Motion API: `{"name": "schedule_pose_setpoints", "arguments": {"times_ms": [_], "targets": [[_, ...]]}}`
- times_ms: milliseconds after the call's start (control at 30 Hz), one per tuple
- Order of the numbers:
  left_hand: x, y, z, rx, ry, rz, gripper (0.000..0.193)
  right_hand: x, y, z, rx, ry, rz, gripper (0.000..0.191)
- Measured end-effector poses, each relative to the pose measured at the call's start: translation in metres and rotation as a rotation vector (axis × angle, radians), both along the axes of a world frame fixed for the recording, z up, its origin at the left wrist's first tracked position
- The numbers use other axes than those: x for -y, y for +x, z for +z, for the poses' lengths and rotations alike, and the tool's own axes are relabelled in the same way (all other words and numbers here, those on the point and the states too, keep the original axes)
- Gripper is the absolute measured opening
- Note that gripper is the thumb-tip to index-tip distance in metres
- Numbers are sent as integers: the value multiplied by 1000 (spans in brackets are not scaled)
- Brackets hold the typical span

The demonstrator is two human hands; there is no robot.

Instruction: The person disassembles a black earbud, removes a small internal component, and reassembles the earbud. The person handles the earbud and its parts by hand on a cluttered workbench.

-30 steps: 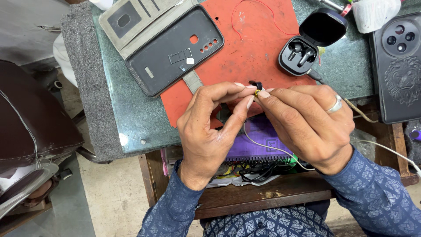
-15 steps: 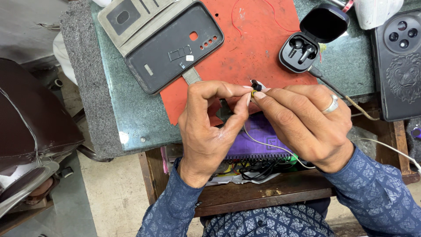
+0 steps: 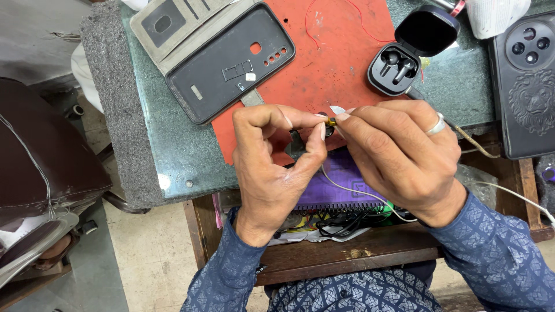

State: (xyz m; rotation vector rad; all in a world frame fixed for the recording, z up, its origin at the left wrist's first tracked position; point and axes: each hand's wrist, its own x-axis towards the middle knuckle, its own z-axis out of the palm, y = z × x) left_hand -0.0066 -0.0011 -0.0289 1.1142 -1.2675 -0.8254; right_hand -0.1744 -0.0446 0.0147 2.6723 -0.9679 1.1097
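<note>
On the green stone desk [image 3: 173, 167] lie a red mat [image 3: 341, 52], an open flip phone case [image 3: 222, 55], an open black earbud case [image 3: 407, 52], a black lion-embossed phone cover [image 3: 529, 92], and below, a purple notebook [image 3: 341, 190].

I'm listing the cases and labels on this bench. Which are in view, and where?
Flip phone case: upper left, open, grey flap, black shell.
Sticker: small, white, on that shell.
Earbud case: upper right, black, lid open.
Black phone cover: right edge, embossed.

Blue diamond-patterned sleeves [image 3: 497, 260] cover both arms; a seemingly silver ring [image 3: 437, 123] circles one right finger.
</note>
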Motion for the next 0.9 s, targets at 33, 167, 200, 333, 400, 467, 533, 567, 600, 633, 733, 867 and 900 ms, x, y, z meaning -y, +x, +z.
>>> {"name": "schedule_pose_setpoints", "arguments": {"times_ms": [33, 167, 200, 333, 400, 467, 533, 567, 600, 633, 733, 867, 900], "targets": [[0, 0, 0, 13, 0, 1, 40, 1, 0, 0, 6, 2, 3, 28], [-2, -2, 2, 77, -10, 0, 41, 0, 1, 0, 2, -8, 16, 32], [-2, -2, 2, 96, -25, 2, 41, -1, 1, 0, 1, -2, 12, 33], [-1, -2, 3, 90, -33, -20, 39, -3, -2, 0, 15, 17, -1, 35], [-1, -1, 3, 62, -24, -43, 40, -4, -2, -2, 42, 39, -10, 33], [-2, 0, 3, 54, -17, -43, 40, -5, -2, -4, 76, 79, -24, 30], [-2, 0, 3, 69, -22, -22, 40, -4, -2, -5, 108, 115, -22, 26], [-2, 0, 3, 75, -24, -14, 41, -4, -2, -5, 125, 134, -21, 25], [-1, 1, 3, 75, -26, -13, 41, -3, -2, -5, 140, 156, -14, 24], [-1, 1, 3, 73, -27, -12, 41, -3, -3, -5, 154, 178, -8, 23], [-1, 0, 4, 69, -27, -6, 40, -2, -3, -4, 199, 237, 9, 20], [-1, 0, 4, 69, -32, 6, 41, -1, -4, -4, 255, 323, 23, 18], [-2, 0, 4, 69, -29, 13, 41, -1, -4, -4, 294, 384, 33, 18]]}}
